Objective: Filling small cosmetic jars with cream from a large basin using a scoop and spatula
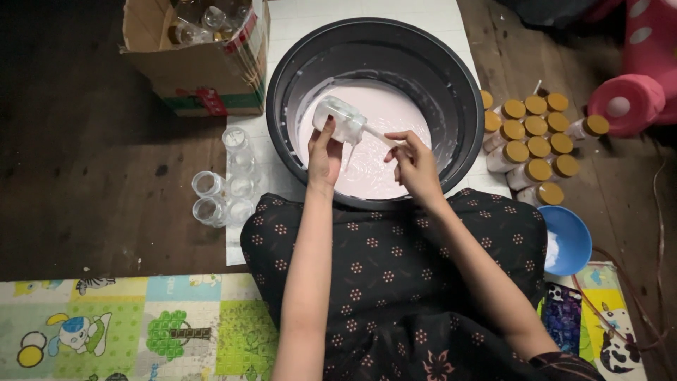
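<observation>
Head view shows the left hand (324,152) gripping a small bottle (338,118) over the black basin (451,85). Fingers are wrapped around it. The right hand (415,164) pinches a white ladle handle (381,136).

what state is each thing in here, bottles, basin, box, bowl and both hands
basin: partly filled with pale pink liquid
bottle: held over the basin, dripping
left hand: gripping the bottle
right hand: holding a white ladle handle
empty bottles: clear, uncapped, upright
filled bottles: capped with gold lids
cardboard box: open, bottles inside
blue bowl: a little white residue inside
</observation>
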